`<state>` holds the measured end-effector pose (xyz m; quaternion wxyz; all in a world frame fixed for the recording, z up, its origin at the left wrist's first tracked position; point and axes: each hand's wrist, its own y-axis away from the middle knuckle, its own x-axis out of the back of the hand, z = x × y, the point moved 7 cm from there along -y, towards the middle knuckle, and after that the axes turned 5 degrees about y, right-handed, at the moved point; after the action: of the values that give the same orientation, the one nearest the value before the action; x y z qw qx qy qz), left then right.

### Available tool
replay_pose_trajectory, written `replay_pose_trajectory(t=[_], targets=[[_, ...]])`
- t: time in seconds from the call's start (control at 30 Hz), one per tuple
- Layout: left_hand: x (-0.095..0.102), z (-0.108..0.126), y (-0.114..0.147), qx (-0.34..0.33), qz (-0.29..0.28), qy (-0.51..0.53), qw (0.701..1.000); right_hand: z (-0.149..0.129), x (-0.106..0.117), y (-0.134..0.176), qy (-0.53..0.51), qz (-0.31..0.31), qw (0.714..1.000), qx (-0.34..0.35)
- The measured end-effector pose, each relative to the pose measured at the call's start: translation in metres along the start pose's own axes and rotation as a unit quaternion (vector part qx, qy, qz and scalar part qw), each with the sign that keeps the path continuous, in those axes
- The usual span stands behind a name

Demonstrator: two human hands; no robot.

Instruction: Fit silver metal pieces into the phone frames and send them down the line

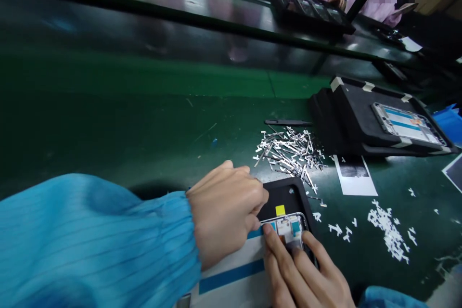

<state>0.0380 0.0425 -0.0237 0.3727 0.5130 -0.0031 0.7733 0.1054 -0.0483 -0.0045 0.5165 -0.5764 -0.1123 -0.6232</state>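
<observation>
A phone housing [234, 250] with blue strips and exposed parts at its upper end lies in a black tray [281, 195] in front of me. My left hand [229, 214] is closed over the housing's upper left edge, its fingers curled in a pinch. What they hold, if anything, is hidden. My right hand [306, 274] rests on the right part of the housing with fingers stretched and apart, the tips touching the area near the parts. A small yellow tab [280, 210] sticks up at the housing's top edge.
Beyond the tray lie a pile of thin dark-and-white strips [292, 149] and a black stick-like tool [287, 122]. Small white pieces [390, 231] are scattered at right. Stacked black trays [350, 106] carry another phone housing [407, 122]. People in pink sleeves work across the bench.
</observation>
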Motion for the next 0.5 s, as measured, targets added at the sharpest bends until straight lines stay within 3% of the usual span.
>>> replay_pose_trajectory(t=[0.17, 0.5], targets=[[-0.001, -0.002, -0.003, -0.016, 0.014, 0.016, 1.0, -0.002, -0.006, 0.009, -0.006, -0.037, 0.999, 0.018], [-0.005, -0.005, 0.0, -0.026, 0.022, 0.045, 0.998, -0.003, -0.012, 0.017, 0.007, -0.04, 0.999, 0.016]])
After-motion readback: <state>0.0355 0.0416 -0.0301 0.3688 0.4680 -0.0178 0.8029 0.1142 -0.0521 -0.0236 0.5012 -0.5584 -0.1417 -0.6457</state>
